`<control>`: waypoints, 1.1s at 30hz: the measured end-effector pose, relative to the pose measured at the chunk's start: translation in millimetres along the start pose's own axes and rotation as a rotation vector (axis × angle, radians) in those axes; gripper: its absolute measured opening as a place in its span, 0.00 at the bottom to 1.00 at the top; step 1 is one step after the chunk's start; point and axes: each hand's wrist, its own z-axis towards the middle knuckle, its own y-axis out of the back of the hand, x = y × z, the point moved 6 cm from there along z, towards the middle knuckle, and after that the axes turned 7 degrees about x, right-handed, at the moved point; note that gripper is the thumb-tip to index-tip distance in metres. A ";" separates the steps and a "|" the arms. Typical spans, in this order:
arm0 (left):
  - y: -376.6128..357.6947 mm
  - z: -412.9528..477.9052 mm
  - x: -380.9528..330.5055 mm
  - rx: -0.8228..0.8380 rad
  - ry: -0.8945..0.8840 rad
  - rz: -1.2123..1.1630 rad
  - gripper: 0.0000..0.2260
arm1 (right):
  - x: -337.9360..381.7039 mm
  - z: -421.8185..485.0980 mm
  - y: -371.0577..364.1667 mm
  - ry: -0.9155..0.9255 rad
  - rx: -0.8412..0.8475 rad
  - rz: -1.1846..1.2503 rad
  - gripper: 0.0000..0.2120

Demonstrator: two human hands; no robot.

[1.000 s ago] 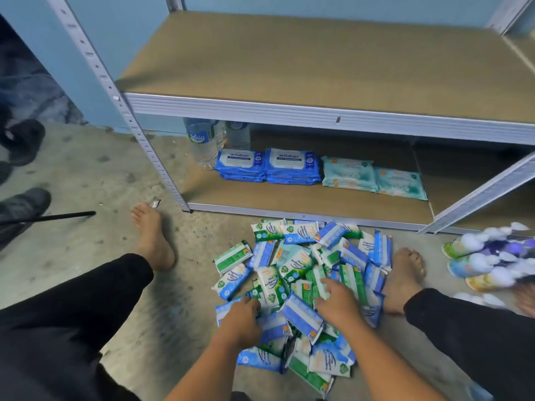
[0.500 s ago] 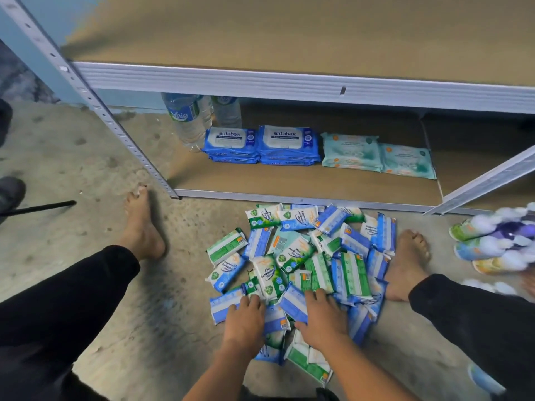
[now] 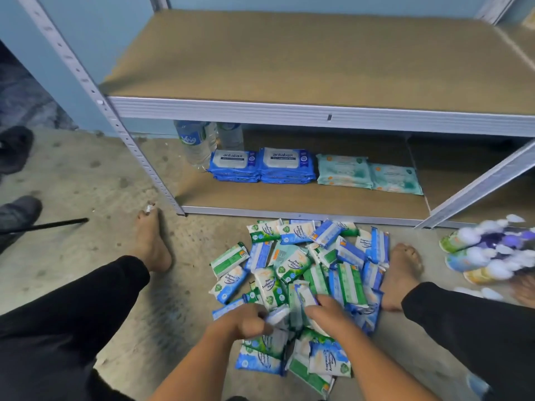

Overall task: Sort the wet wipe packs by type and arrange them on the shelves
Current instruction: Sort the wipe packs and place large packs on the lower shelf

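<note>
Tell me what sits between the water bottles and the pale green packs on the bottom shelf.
Two stacks of blue antabax packs, side by side, seen in the head view.

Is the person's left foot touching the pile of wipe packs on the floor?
Apart. The head view shows bare concrete between the left foot and the nearest green pack of the pile.

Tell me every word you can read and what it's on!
"antabax": left blue pack and right blue pack, lower shelf.
"Pine Antibacterial Wipes": green pack on the floor.
"Vaio", unsure: water bottle.
Teal packs: too blurred.
</note>
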 end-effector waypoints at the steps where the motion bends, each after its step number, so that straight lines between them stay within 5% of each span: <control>1: 7.8 -11.1 -7.7 -0.018 -0.011 -0.101 0.14 | 1.4 -3.4 5.4 -0.044 0.008 0.105 0.10; 6: 26.7 -57.8 -31.9 -0.003 -0.019 -0.564 0.10 | 7.1 -24.6 20.1 -0.012 0.072 0.805 0.14; 11: 51.3 -68.2 -34.4 -0.062 -0.092 -0.842 0.18 | 33.4 -47.8 42.9 0.142 0.019 1.013 0.06; 15: 58.3 -66.8 -37.5 -0.089 -0.140 -0.993 0.24 | 44.6 -48.1 47.1 0.163 -0.039 0.932 0.08; 18: 58.4 -64.5 -34.8 -0.108 -0.162 -0.884 0.22 | 49.6 -41.7 48.9 0.170 -0.138 0.788 0.14; 25: 79.2 -73.3 -12.1 -0.490 -0.122 -0.558 0.04 | 60.7 -49.2 42.6 0.238 -0.185 0.574 0.21; 33: 89.3 -77.6 -9.1 -0.610 -0.203 -0.782 0.05 | 60.8 -50.2 47.2 0.290 -0.227 0.366 0.23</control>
